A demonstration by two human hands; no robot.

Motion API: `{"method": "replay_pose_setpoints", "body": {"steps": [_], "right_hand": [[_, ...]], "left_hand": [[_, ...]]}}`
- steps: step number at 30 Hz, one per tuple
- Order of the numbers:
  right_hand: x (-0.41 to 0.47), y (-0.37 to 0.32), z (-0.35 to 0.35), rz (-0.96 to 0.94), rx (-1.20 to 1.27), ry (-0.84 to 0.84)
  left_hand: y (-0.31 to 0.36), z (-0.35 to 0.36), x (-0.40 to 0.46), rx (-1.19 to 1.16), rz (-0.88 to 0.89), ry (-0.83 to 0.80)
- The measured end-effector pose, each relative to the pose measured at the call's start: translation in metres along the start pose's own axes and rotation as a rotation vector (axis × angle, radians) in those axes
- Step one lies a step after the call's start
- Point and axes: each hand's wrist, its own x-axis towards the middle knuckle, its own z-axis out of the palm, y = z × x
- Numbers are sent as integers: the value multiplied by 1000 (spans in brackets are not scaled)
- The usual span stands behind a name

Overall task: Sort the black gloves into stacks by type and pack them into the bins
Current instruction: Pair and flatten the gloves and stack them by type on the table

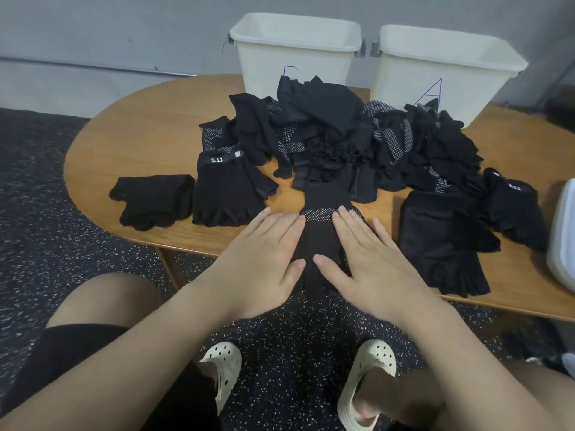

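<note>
A black glove with a white-dotted band (pixel 314 234) lies at the table's near edge. My left hand (pixel 264 259) and my right hand (pixel 364 259) press flat on it, fingers straight, one on each side. Behind it a big heap of mixed black gloves (pixel 336 135) covers the table's middle. To the left lie a fingerless glove marked 5.11 (pixel 224 191) and a plain black glove (pixel 152 200). A stack of fingerless gloves (pixel 445 241) sits to the right. Two cream bins stand at the back, the left bin (pixel 270 57) and the right bin (pixel 460 85) marked A.
The wooden oval table (pixel 130 141) has bare surface at its left end. A white container (pixel 563 231) sits at the right edge. My knees and cream clogs (pixel 364 387) are below the table edge, on dark speckled floor.
</note>
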Motion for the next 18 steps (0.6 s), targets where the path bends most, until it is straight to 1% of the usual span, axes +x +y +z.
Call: {"method": "replay_pose_setpoints", "body": {"steps": [2, 6, 10, 13, 16, 18], "right_hand": [[2, 1, -1, 3, 20, 29], [3, 3, -8, -4, 62, 94], [5, 7, -13, 4, 115, 135], [7, 8, -14, 1, 161, 156], [7, 10, -18, -38, 168, 158], [8, 12, -21, -96, 166, 176]], "left_hand": [[0, -4, 6, -80, -15, 57], [-10, -3, 21, -195, -90, 103], [-13, -6, 31, -371, -147, 65], [-12, -6, 34, -416, -143, 69], [-13, -5, 32, -445, -132, 91], [-10, -7, 29, -538, -148, 97]]}}
